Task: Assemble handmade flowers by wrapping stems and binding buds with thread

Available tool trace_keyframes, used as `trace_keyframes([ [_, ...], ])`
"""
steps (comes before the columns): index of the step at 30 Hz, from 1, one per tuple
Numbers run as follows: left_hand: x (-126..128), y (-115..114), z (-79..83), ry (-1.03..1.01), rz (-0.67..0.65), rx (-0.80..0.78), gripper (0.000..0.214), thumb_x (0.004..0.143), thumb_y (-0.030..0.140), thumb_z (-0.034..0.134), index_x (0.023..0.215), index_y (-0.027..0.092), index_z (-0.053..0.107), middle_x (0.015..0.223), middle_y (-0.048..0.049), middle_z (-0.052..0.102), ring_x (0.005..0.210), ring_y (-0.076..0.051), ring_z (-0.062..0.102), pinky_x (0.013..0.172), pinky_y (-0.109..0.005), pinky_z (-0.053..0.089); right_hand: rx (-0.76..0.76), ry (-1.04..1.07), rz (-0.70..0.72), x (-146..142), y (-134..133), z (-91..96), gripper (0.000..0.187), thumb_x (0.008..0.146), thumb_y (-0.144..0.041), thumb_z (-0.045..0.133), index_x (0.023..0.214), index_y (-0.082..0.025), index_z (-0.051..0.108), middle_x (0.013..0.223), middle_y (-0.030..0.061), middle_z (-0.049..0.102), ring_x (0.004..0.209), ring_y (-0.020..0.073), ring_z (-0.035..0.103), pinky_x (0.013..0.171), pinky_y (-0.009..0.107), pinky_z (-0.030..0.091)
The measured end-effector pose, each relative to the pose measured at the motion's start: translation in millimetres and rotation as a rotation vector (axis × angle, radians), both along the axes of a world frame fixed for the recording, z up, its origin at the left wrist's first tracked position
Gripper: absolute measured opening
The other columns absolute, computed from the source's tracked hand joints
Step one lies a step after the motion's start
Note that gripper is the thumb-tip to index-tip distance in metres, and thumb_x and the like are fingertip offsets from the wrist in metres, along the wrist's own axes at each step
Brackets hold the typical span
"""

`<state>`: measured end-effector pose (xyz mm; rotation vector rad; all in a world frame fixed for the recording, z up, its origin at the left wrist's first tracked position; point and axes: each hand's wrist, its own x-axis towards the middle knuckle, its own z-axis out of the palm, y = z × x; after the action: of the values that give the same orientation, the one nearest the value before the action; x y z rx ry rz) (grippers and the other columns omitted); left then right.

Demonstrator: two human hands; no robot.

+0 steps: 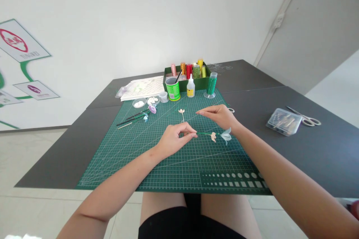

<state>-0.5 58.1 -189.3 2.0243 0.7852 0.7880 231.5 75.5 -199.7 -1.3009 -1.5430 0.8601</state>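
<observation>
My left hand [176, 138] is closed in a pinch on the end of a thin green stem [204, 133] that lies across the green cutting mat [157, 157]. The stem carries a small cream flower [213, 136] and a pale blue-white flower [226, 134] at its right end. My right hand [218, 115] hovers just above and behind the stem, its fingers pinched together on something too thin to make out. A small cream flower on a short stalk [181, 111] stands on the mat just beyond both hands.
At the mat's far edge stand a green cup [173, 89], a glue bottle [190, 87], a green bead tube [211, 84] and a green box of thread spools [187, 73]. Finished flower stems [138, 116] lie left. A clear plastic case [284, 121] and scissors [307, 118] lie right.
</observation>
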Motion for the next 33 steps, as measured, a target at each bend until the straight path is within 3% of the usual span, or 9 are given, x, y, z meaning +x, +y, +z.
trace_keyframes([
  [5,-2,6,-2.3,-0.174,0.163,-0.086,0.018,0.090,0.036,0.068,0.093,0.018,0.072,0.085,-0.0069,0.079,0.079,-0.019,0.073,0.065,-0.028,0.047,-0.011,-0.068,0.060,0,1,-3.4,0.028,0.079,-0.046,0.071,0.082,-0.021,0.084,0.082,0.0064,0.079,0.081,0.0253,0.072,0.071,0.035,0.054],
  [8,-2,11,-2.9,-0.286,0.269,-0.152,0.027,0.089,0.037,0.069,0.106,0.018,0.074,0.088,-0.0077,0.080,0.082,-0.020,0.073,0.069,-0.029,0.049,-0.043,-0.160,0.090,-1,-1,-1.5,0.033,0.083,-0.049,0.068,0.084,-0.020,0.084,0.067,0.0035,0.074,0.067,0.0214,0.065,0.060,0.032,0.047],
  [13,-1,18,-5.2,-0.398,0.390,-0.237,0.031,0.083,0.037,0.072,0.105,0.016,0.078,0.091,-0.0094,0.080,0.079,-0.019,0.069,0.069,-0.030,0.050,-0.061,-0.132,0.144,-3,-3,0.2,0.034,0.082,-0.048,0.068,0.092,-0.019,0.084,0.086,0.0065,0.079,0.078,0.0233,0.068,0.071,0.035,0.051],
  [18,1,21,-9.8,-0.441,0.421,-0.346,0.030,0.078,0.034,0.076,0.100,0.015,0.079,0.087,-0.0083,0.079,0.068,-0.013,0.059,0.066,-0.028,0.046,-0.062,-0.155,0.159,1,0,-1.0,0.034,0.084,-0.048,0.065,0.093,-0.020,0.083,0.093,0.0066,0.080,0.085,0.0230,0.070,0.078,0.035,0.051],
  [24,-2,27,-9.7,-0.521,0.480,-0.362,0.032,0.076,0.036,0.077,0.100,0.014,0.077,0.088,-0.0082,0.078,0.063,-0.010,0.051,0.061,-0.025,0.040,-0.068,-0.584,-0.097,26,9,-9.5,0.026,0.087,-0.035,0.062,0.081,-0.020,0.082,0.065,0.0028,0.071,0.065,0.0186,0.062,0.063,0.030,0.041],
  [29,-4,30,-10.1,-0.514,0.471,-0.371,0.034,0.077,0.037,0.076,0.102,0.014,0.077,0.090,-0.0085,0.078,0.063,-0.010,0.049,0.059,-0.025,0.038,-0.104,-0.692,-0.330,39,10,-9.5,0.027,0.089,-0.030,0.058,0.085,-0.019,0.082,0.077,0.0079,0.076,0.074,0.0233,0.067,0.065,0.031,0.043],
  [33,-2,28,-10.7,-0.497,0.467,-0.389,0.034,0.077,0.035,0.076,0.102,0.013,0.077,0.089,-0.0087,0.078,0.064,-0.010,0.050,0.060,-0.025,0.039,0.008,-0.619,-0.325,26,6,-4.7,0.026,0.089,-0.028,0.057,0.092,-0.019,0.082,0.091,0.0094,0.078,0.082,0.0252,0.068,0.075,0.035,0.049],
])
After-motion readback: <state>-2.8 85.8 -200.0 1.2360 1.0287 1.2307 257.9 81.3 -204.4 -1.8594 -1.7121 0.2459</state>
